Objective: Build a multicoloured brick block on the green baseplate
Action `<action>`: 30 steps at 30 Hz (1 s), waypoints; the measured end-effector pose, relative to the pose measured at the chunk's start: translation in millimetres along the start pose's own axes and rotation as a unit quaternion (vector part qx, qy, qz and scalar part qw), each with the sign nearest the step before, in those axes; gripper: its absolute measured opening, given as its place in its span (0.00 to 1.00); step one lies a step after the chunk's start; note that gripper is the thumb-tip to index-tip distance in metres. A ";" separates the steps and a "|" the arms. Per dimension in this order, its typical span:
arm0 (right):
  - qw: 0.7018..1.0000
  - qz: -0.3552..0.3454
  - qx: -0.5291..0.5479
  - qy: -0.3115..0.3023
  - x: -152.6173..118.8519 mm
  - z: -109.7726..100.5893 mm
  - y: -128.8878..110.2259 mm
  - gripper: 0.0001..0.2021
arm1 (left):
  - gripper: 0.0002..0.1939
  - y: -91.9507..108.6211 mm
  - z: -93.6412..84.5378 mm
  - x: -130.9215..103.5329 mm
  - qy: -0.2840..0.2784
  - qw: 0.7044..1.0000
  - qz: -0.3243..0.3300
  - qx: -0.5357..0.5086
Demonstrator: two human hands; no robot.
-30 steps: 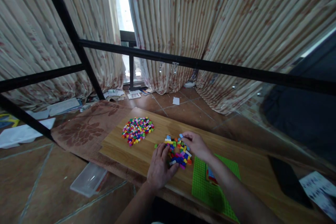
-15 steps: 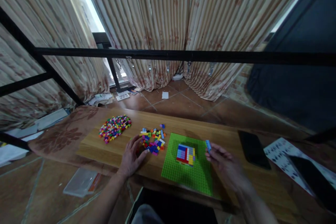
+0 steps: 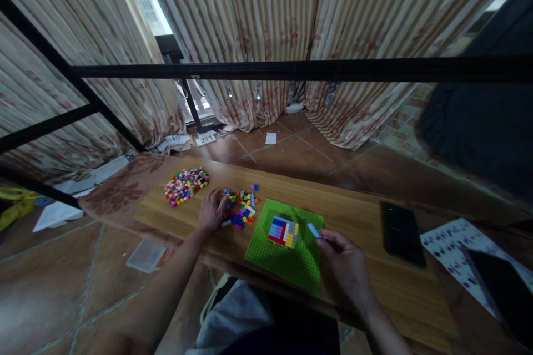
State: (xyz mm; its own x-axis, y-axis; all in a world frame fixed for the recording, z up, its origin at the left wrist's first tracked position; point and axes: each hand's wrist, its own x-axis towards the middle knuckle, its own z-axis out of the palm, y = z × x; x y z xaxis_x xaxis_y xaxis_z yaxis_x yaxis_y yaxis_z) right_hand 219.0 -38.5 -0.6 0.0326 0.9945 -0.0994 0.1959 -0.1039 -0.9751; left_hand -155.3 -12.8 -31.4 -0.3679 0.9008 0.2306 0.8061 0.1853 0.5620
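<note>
Between the fingertips of my right hand (image 3: 343,255) is a light blue brick (image 3: 313,231), held tilted just above the right part of a green baseplate (image 3: 287,269). On the baseplate sits a small square build (image 3: 283,231) of blue, light blue, red, white, purple and yellow bricks. My left hand (image 3: 212,212) rests on the table at the left edge of a loose pile of mixed bricks (image 3: 241,215). Its fingers are loosely bent with the thumb apart, and no brick shows in its grasp; the undersides of the fingers are hidden.
A larger heap of tiny colourful bricks (image 3: 186,186) lies farther left on the wooden table (image 3: 350,205). To the right are a black phone (image 3: 402,234), a printed sheet (image 3: 449,258) and another dark device (image 3: 497,288). A black rail (image 3: 266,70) crosses before the curtains.
The light blue brick in my right hand has come leftward, over the baseplate's right side. My left hand's fingers are more bent beside the loose pile. The camera view has shifted.
</note>
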 end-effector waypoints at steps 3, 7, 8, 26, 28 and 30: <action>1.000 -0.004 -0.015 0.014 -5.2 5.9 0.4 0.18 | 0.22 4.8 1.8 -1.4 -0.020 0.999 0.032 0.004; 0.998 -0.016 -0.029 0.046 -13.1 16.2 8.1 0.20 | 0.20 13.4 -4.7 -12.1 0.018 0.997 0.066 0.019; 0.998 -0.018 -0.029 0.059 -14.7 19.0 11.5 0.21 | 0.21 19.6 -6.8 -16.7 0.039 0.996 0.072 0.025; 0.988 -0.036 0.043 0.145 -36.4 51.8 25.4 0.19 | 0.37 118.9 39.3 -67.5 -0.210 0.925 0.283 -0.139; 0.988 -0.033 0.042 0.147 -36.7 54.4 24.1 0.19 | 0.36 117.8 42.0 -68.8 -0.197 0.927 0.285 -0.143; 0.988 -0.034 0.039 0.145 -35.7 56.7 22.7 0.19 | 0.36 117.9 43.9 -70.9 -0.187 0.929 0.284 -0.145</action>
State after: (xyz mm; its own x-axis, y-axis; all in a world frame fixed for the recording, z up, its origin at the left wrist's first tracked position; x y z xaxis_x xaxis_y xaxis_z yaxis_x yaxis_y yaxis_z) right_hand 166.7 -75.6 -30.4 0.3036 0.9526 0.0173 0.1323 -0.0242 -0.9909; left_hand -13.8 -37.6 -16.4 0.3100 0.9041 0.2943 0.6416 -0.4273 0.6370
